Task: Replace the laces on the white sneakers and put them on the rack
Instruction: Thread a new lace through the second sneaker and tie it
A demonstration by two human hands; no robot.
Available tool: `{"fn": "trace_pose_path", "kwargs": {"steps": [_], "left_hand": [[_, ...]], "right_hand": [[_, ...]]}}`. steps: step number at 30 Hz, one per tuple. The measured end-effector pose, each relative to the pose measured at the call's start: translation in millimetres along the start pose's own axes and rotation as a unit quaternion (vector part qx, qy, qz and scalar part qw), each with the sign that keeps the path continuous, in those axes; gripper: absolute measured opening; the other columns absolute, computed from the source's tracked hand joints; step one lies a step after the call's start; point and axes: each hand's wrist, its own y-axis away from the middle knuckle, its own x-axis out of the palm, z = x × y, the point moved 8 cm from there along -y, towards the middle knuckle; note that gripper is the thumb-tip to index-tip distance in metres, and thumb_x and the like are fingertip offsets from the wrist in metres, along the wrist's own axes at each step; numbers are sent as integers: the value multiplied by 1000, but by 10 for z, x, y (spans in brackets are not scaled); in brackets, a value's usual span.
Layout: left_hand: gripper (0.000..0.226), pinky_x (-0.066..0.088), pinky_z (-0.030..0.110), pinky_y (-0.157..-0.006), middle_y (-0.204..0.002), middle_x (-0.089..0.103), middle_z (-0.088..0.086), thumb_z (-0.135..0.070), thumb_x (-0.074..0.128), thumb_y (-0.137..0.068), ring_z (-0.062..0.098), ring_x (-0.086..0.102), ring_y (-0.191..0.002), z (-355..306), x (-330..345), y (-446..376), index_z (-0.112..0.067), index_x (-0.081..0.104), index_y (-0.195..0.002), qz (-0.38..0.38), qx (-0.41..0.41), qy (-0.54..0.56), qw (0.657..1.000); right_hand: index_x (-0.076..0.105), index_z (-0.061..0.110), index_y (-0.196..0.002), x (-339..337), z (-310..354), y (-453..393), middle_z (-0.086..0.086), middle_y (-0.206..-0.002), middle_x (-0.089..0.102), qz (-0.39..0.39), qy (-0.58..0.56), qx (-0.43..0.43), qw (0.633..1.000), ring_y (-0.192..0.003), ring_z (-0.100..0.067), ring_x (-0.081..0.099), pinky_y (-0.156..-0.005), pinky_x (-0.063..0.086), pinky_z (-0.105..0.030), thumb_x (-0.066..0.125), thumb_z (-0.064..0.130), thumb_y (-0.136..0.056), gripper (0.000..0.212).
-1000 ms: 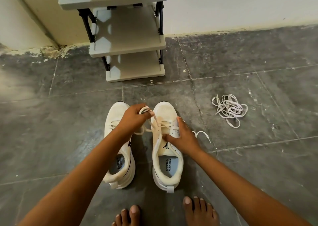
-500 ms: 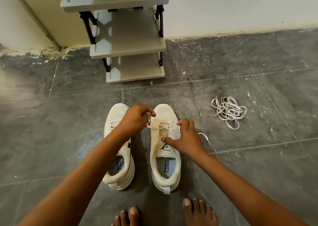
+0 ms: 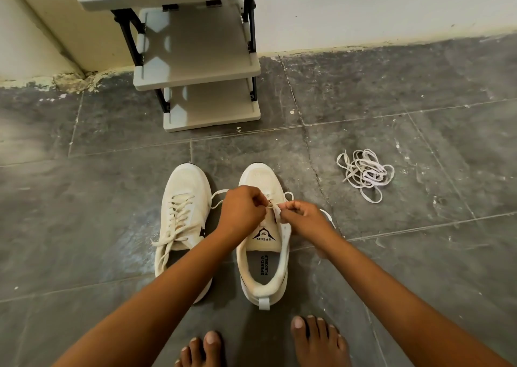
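Both hands, left (image 3: 242, 208) and right (image 3: 303, 217), pinch the lace (image 3: 275, 209) with curled fingers over the right sneaker (image 3: 264, 243). The left sneaker (image 3: 184, 213) stands beside it, laced. A loose lace pile (image 3: 365, 175) lies on the floor, right of the rack (image 3: 195, 67).

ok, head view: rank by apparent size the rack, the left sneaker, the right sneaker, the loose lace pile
1. rack, largest, though cut off at the top edge
2. left sneaker and right sneaker: look alike, both partly hidden by arms, so not ranked
3. loose lace pile, smallest
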Motion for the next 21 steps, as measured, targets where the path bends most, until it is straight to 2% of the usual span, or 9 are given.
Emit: {"fn": "trace_pose_path", "kwargs": {"steps": [2, 5, 8, 11, 17, 21], "left_hand": [[15, 54, 26, -75, -84, 69, 0, -6, 61, -84, 16, 66, -78, -7, 51, -6, -15, 71, -90, 0, -2, -5, 1000], [13, 52, 24, -72, -80, 60, -5, -7, 60, -84, 15, 62, -78, -53, 76, -2, -17, 66, -86, -3, 7, -13, 1000], [16, 55, 32, -72, -77, 60, -2, -5, 60, -81, 19, 62, -77, -43, 79, 3, -20, 54, -79, -8, 2, -2, 1000], [26, 56, 38, -74, -79, 62, 4, -3, 61, -78, 23, 63, -78, 25, 96, 12, -24, 47, -72, -12, -18, 37, 999], [26, 55, 35, -71, -76, 64, 1, -9, 62, -82, 20, 64, -75, 78, 151, 38, -25, 45, -70, -44, -31, 94, 994], [25, 55, 34, -70, -73, 62, -5, -9, 62, -83, 16, 62, -72, 15, 147, 61, -27, 48, -73, -69, -6, 72, 995]], "right_hand": [[66, 3, -105, 2, -3, 25, 5, -85, 63, 16, -41, 8, 999, -82, -10, 59, -80, 51, -28, 55, 9, -91, 19], [65, 7, -105, -5, -30, 39, 3, -88, 64, 35, -70, 17, 997, -78, -8, 59, -68, 51, -20, 54, 7, -90, 19], [66, 11, -103, -7, -55, 45, -3, -94, 66, 42, -75, 24, 996, -81, -11, 60, -71, 51, -24, 55, 6, -88, 19], [65, 10, -108, -6, -48, 55, -3, -95, 67, 45, -81, 21, 995, -82, -10, 61, -70, 52, -21, 56, 6, -88, 22], [60, 17, -109, 83, -34, 59, -4, -108, 65, 86, -62, 1, 994, -92, -10, 62, -74, 51, -18, 65, 15, -86, 24], [62, 15, -101, 87, -56, 51, -2, -98, 66, 74, -103, 4, 992, -90, -13, 63, -78, 53, -23, 57, 22, -93, 12]]}}
